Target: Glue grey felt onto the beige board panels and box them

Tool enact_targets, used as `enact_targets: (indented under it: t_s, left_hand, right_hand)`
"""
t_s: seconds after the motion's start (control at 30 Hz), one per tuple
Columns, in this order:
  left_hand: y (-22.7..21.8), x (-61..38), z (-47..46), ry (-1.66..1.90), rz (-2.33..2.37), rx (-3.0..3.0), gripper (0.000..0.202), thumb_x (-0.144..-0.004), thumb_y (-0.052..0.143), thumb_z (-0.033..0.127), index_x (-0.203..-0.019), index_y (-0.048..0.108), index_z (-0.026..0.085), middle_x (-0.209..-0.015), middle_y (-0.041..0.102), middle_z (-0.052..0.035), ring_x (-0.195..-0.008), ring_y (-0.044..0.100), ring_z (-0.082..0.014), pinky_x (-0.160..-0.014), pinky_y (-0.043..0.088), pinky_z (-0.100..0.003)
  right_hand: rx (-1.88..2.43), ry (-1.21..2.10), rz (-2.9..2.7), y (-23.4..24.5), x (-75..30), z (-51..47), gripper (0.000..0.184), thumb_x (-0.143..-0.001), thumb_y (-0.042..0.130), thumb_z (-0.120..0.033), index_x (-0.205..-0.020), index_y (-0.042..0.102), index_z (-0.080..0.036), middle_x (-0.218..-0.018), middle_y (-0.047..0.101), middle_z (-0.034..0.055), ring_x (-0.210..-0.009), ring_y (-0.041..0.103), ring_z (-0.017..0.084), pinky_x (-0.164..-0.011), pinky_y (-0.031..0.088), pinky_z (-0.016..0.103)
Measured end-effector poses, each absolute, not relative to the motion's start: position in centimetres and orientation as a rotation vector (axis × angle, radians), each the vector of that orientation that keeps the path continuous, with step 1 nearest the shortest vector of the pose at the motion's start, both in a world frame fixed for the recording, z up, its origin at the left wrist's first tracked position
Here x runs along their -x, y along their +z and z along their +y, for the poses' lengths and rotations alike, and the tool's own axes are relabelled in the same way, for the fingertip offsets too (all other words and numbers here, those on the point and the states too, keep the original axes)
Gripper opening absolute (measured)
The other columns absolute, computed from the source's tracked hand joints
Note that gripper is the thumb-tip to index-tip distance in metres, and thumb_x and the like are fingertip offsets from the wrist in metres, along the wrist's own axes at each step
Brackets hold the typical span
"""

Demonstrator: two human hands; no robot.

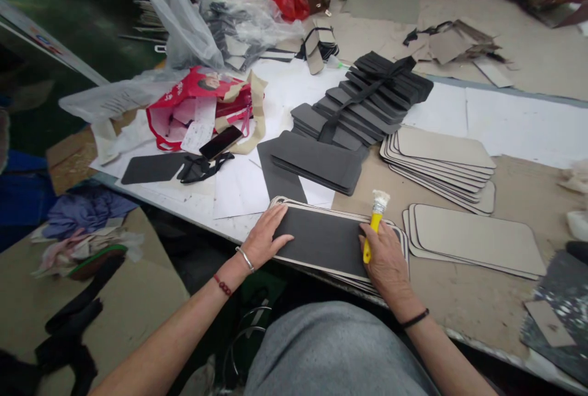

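A dark grey rounded panel (324,237) lies on top of a stack of beige-faced panels (296,259) at the table's front edge. My left hand (271,234) rests on the stack's left end, its fingers stretched out and its thumb apart on the grey panel. At the right end my right hand (386,258) is closed around the yellow handle of a paintbrush (376,218). The brush's whitish bristles point up and away from me. The same hand also touches the right end of the grey panel.
Beige panels (475,234) lie fanned at right, more (441,151) behind them. Grey panels (316,160) and a strapped dark bundle (367,99) sit beyond my hands. At left are a phone (221,142), black straps (202,168) and a red bag (184,108).
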State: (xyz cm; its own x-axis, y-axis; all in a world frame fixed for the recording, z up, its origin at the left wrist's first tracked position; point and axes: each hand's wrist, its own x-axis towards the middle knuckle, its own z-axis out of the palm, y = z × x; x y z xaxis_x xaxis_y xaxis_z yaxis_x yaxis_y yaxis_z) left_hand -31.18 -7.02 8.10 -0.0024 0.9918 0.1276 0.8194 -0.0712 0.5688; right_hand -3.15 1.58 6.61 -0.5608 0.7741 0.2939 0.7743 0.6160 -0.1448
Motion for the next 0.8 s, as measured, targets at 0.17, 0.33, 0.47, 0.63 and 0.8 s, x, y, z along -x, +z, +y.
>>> enact_targets:
  t_s: [0.17,0.33,0.47,0.63,0.8]
  left_hand:
    - [8.0,31.3,-7.0,0.726,1.885,-1.963,0.058,-0.081,0.049,0.037,-0.132,0.029,0.017,-0.132,0.041,-0.0146,-0.123,0.036,-0.0236,-0.101,0.035,-0.045]
    - [8.0,31.2,-7.0,0.727,1.889,-1.988,0.056,-0.081,0.049,0.036,-0.130,0.032,0.016,-0.132,0.042,-0.0146,-0.123,0.037,-0.0221,-0.102,0.034,-0.042]
    - [8.0,31.4,-6.9,0.711,1.882,-2.008,0.054,-0.082,0.048,0.035,-0.130,0.032,0.016,-0.132,0.042,-0.0143,-0.123,0.037,-0.0213,-0.102,0.035,-0.041]
    - [8.5,31.4,-7.0,0.671,1.887,-2.104,0.052,-0.083,0.046,0.032,-0.130,0.030,0.016,-0.131,0.043,-0.0140,-0.122,0.038,-0.0210,-0.100,0.037,-0.041]
    - [9.4,29.9,-6.4,0.649,1.992,-2.268,0.047,-0.083,0.047,0.028,-0.126,0.036,0.014,-0.128,0.045,-0.0160,-0.121,0.038,-0.0244,-0.099,0.037,-0.044]
  right_hand:
    - [1.250,-0.027,-2.538,6.9,3.2,1.6,0.028,-0.086,0.042,-0.027,-0.107,0.054,-0.013,-0.113,0.053,0.0177,-0.114,0.041,0.028,-0.093,0.038,0.044]
    - [1.230,-0.020,-2.533,6.8,3.3,1.7,0.026,-0.086,0.042,-0.026,-0.107,0.054,-0.014,-0.111,0.053,0.0165,-0.114,0.041,0.028,-0.092,0.039,0.045]
    - [1.230,0.015,-2.517,6.9,3.3,1.6,0.026,-0.087,0.041,-0.026,-0.108,0.053,-0.016,-0.113,0.052,0.0155,-0.115,0.041,0.028,-0.092,0.039,0.045]
    - [1.266,0.040,-2.519,7.0,3.5,1.5,0.027,-0.086,0.043,-0.025,-0.107,0.055,-0.014,-0.114,0.053,0.0166,-0.117,0.040,0.028,-0.094,0.037,0.044]
    - [1.284,0.023,-2.493,6.8,3.5,1.3,0.026,-0.085,0.045,-0.021,-0.106,0.057,-0.012,-0.114,0.054,0.0180,-0.118,0.040,0.027,-0.096,0.036,0.044]
